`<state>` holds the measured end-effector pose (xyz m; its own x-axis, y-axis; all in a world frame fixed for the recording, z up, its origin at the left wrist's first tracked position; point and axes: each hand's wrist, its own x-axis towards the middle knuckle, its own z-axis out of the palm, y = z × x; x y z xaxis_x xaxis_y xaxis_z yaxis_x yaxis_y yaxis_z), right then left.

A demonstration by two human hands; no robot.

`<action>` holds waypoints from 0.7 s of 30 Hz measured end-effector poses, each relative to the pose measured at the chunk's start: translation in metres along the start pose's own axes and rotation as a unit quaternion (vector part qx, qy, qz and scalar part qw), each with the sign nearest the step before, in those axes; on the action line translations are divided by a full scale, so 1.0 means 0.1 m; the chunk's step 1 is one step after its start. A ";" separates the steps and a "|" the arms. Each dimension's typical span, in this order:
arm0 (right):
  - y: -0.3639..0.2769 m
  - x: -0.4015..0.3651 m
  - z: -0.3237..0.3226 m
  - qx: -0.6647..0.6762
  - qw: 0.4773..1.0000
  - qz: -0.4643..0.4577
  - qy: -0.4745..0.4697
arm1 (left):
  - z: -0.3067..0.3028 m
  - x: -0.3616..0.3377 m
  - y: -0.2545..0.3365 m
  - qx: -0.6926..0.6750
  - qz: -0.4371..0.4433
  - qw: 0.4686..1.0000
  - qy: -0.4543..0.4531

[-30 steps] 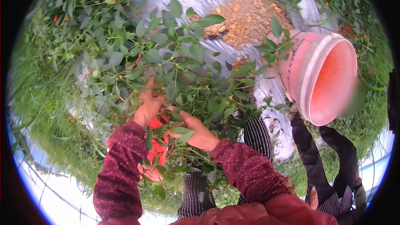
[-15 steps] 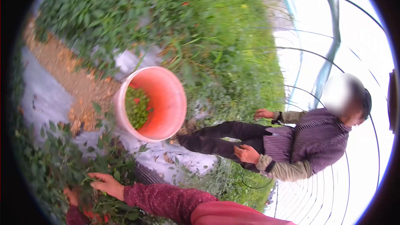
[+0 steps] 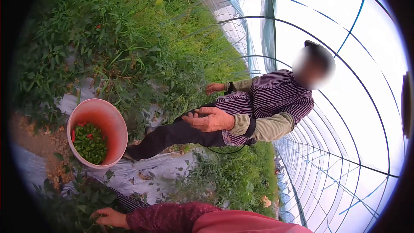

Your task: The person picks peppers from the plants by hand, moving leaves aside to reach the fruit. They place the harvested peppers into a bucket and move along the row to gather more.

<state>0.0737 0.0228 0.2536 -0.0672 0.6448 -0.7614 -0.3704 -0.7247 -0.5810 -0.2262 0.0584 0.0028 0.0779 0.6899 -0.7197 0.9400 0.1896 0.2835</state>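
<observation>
My right hand (image 3: 110, 218) reaches into the dark green leaves (image 3: 88, 196) at the lower left. Its fingers are bent and drawn together among the foliage; whatever they hold is too small to tell. A dark red speckled sleeve covers that arm. My left hand is out of view. Above my right hand stands a pink-white bucket (image 3: 117, 123), partly filled with green peppers (image 3: 91, 152) and a few red ones (image 3: 89, 135).
The view lies sideways. Another person (image 3: 276, 90) in a striped top stands beyond the bucket, one hand (image 3: 211, 120) raised. Plant rows (image 3: 86, 30), silvery ground sheet (image 3: 166, 168), soil (image 3: 39, 142) and greenhouse hoops (image 3: 362, 86) surround us.
The view has swung, so the bucket appears further left and lower. My left hand has left the view. My right hand appears lower, and the other person's near hand is closer.
</observation>
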 end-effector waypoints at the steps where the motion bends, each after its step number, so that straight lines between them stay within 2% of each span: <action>1: 0.01 -0.03 -0.04 -0.009 1.000 0.001 0.006 | 0.01 0.03 0.03 -0.003 0.001 1.000 -0.004; 5: -0.02 -0.10 -0.13 -0.048 0.998 0.000 0.033 | 0.05 0.10 0.11 -0.004 0.009 1.000 -0.012; 6: -0.02 -0.07 -0.14 -0.016 0.999 -0.025 0.035 | 0.06 0.11 0.12 -0.004 0.009 1.000 -0.014; 8: -0.04 -0.08 -0.20 -0.022 1.000 0.011 0.011 | 0.08 0.12 0.14 -0.006 0.012 1.000 -0.018; 10: 0.03 -0.09 -0.19 -0.039 0.998 -0.038 0.017 | 0.09 0.12 0.14 -0.006 0.013 1.000 -0.020; 13: 0.16 0.03 -0.17 -0.036 0.998 -0.048 0.017 | 0.13 0.09 0.14 -0.013 0.012 1.000 -0.021; 19: 0.23 -0.01 -0.16 -0.043 0.999 0.004 0.005 | 0.09 0.02 0.06 -0.017 0.010 1.000 -0.013; 21: 0.30 0.00 -0.13 -0.065 0.998 -0.016 0.010 | 0.11 0.00 0.06 -0.019 0.008 1.000 -0.012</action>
<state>0.0752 -0.0021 0.2327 -0.0377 0.6646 -0.7463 -0.2490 -0.7295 -0.6371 -0.2171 0.0522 -0.0025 0.1018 0.6758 -0.7300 0.9252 0.2053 0.3191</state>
